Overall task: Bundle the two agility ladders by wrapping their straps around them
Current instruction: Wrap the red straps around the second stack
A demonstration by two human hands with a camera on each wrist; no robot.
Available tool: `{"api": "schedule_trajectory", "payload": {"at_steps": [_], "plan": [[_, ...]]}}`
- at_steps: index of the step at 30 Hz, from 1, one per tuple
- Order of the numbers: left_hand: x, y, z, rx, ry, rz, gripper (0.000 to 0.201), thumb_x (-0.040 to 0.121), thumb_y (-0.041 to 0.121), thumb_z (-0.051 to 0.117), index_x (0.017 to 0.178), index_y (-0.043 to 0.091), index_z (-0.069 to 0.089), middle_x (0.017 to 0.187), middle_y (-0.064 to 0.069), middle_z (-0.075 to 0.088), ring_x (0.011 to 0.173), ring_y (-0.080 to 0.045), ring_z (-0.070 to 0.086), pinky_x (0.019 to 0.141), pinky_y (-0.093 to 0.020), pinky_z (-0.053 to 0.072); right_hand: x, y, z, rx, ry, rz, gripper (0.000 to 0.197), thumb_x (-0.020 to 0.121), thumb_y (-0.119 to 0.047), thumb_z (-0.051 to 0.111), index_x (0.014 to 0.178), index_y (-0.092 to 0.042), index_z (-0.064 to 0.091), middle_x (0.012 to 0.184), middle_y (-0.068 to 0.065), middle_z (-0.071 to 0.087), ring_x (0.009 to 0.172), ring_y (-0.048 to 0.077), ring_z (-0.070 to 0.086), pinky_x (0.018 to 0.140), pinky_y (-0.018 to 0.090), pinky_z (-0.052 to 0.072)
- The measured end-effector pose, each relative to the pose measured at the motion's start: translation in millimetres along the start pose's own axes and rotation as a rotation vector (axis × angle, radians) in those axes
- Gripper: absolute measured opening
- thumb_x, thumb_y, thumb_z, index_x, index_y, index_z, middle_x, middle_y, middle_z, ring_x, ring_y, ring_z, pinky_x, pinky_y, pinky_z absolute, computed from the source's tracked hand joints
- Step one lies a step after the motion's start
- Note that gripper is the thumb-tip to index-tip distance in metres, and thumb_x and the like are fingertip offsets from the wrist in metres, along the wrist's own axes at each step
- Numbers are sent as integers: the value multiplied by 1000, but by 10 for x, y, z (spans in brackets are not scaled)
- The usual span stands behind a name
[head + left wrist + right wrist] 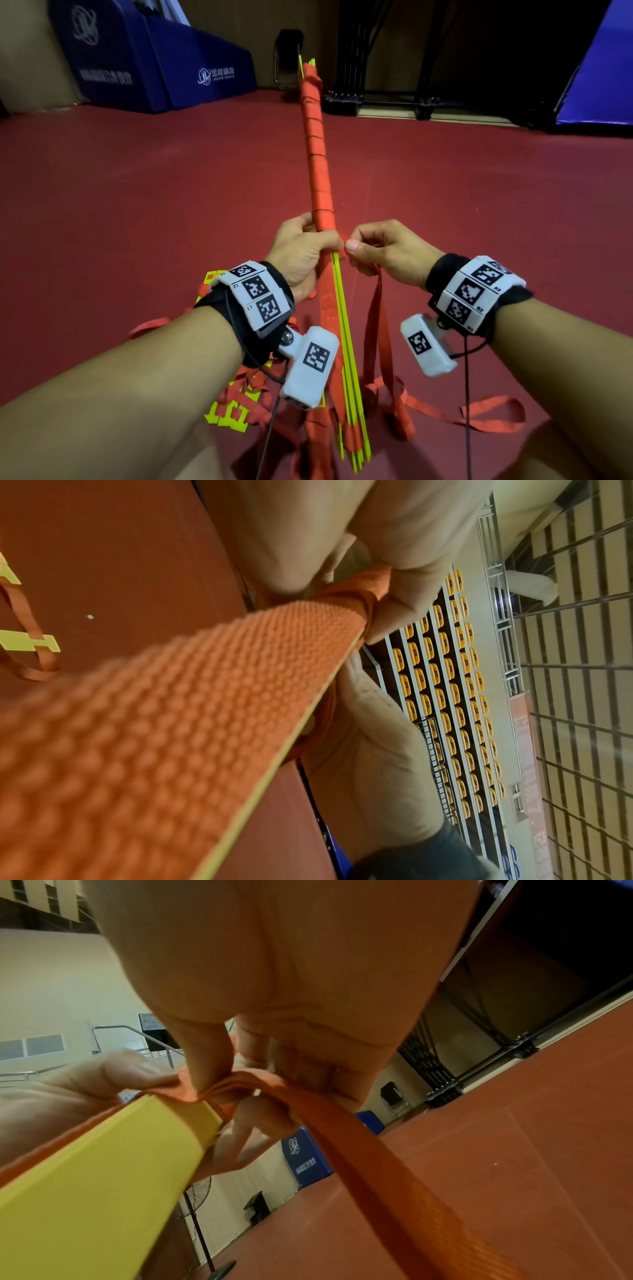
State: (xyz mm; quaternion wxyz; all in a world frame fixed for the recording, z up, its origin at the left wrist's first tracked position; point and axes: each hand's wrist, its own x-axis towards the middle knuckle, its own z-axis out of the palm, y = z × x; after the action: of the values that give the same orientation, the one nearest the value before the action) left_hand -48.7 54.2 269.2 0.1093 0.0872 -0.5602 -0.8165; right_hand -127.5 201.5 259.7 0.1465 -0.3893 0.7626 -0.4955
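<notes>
A long bundle of yellow ladder rungs (346,346) points away from me; its far half is wound in orange strap (318,161). My left hand (301,250) grips the bundle just below the last turn, fingers curled round it. My right hand (380,248) pinches the loose orange strap (375,329) beside the bundle, thumb against fingers. In the right wrist view the strap (369,1153) runs from the pinch (236,1085) past the yellow rungs (113,1172). In the left wrist view the strap (164,723) lies over the rungs under my fingers (407,593). A second ladder (233,404) lies loose on the floor.
Loose orange strap loops (479,414) trail over the red floor (137,192) near my knees. Blue padded mats (164,58) stand at the back left, a black chair (289,54) and a dark metal frame (411,99) behind the bundle, another blue pad (599,75) at the right.
</notes>
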Motion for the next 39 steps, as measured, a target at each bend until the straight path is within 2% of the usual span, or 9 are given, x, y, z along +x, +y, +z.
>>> {"api": "schedule_trajectory", "payload": {"at_steps": [4, 10, 15, 20, 22, 27, 32, 34, 39], "plan": [[-9, 16, 1, -7, 23, -17, 41, 52, -4, 60, 91, 8, 56, 82, -7, 49, 91, -29, 50, 79, -46, 40, 1, 9, -12, -41, -37, 5, 33, 103, -19, 54, 76, -1, 59, 60, 4, 59, 58, 18, 51, 60, 26, 41], [-41, 46, 23, -52, 28, -27, 47, 54, -1, 52, 98, 7, 63, 104, -9, 47, 82, -20, 50, 56, -26, 51, 5, 22, 73, -88, -87, 90, 46, 105, -26, 48, 84, 15, 55, 65, 12, 64, 52, 12, 55, 57, 24, 43], [-92, 90, 55, -36, 33, -19, 48, 53, 0, 48, 98, 6, 66, 110, -12, 62, 85, -16, 55, 67, -29, 46, 2, -20, 117, 30, -89, 151, 37, 105, -24, 47, 73, -6, 51, 62, 10, 54, 42, 9, 40, 44, 18, 35], [-92, 118, 31, -42, 45, -40, 38, 77, -14, 40, 100, 2, 67, 107, -15, 50, 78, -28, 50, 56, -26, 47, -18, -65, 129, 127, -92, 112, 31, 106, -17, 46, 77, -8, 55, 60, 4, 52, 42, 10, 35, 43, 21, 24], [-92, 137, 29, -71, 53, -59, 41, 68, -7, 45, 101, 1, 68, 105, -16, 51, 84, -31, 51, 60, -29, 47, -11, -91, 142, 201, -77, 99, 32, 104, -12, 46, 73, -8, 53, 56, 1, 49, 42, 11, 30, 43, 21, 20], [-78, 191, -3, -73, 32, -67, 67, 51, 10, 48, 114, 2, 72, 66, -8, 54, 52, -20, 52, 48, -22, 47, -16, -185, 162, 275, -47, 115, 33, 104, -9, 45, 71, -10, 48, 52, 0, 43, 41, 9, 25, 42, 20, 16], [-98, 202, -9, 35, 40, 32, 14, 75, 1, 54, 86, 8, 60, 62, -3, 50, 53, -19, 45, 43, -21, 40, -59, -275, 150, 246, 37, 78, 31, 105, -11, 45, 74, -10, 49, 48, -5, 41, 38, 6, 29, 39, 16, 22], [-71, 157, -40, 89, 55, 79, 20, 87, -8, 50, 84, 10, 58, 70, -6, 53, 61, -19, 48, 49, -22, 42, -59, -277, 120, 236, 74, 65, 28, 104, -12, 47, 76, -8, 51, 47, -6, 42, 38, 5, 31, 39, 16, 24], [-68, 99, -93, 122, 42, 109, 27, 93, -10, 54, 116, 4, 62, 90, -7, 69, 77, -17, 65, 69, -26, 55, -81, -236, 79, 190, 142, 47, 24, 101, -13, 55, 77, -7, 53, 50, -5, 45, 41, 8, 35, 41, 18, 29]]}}
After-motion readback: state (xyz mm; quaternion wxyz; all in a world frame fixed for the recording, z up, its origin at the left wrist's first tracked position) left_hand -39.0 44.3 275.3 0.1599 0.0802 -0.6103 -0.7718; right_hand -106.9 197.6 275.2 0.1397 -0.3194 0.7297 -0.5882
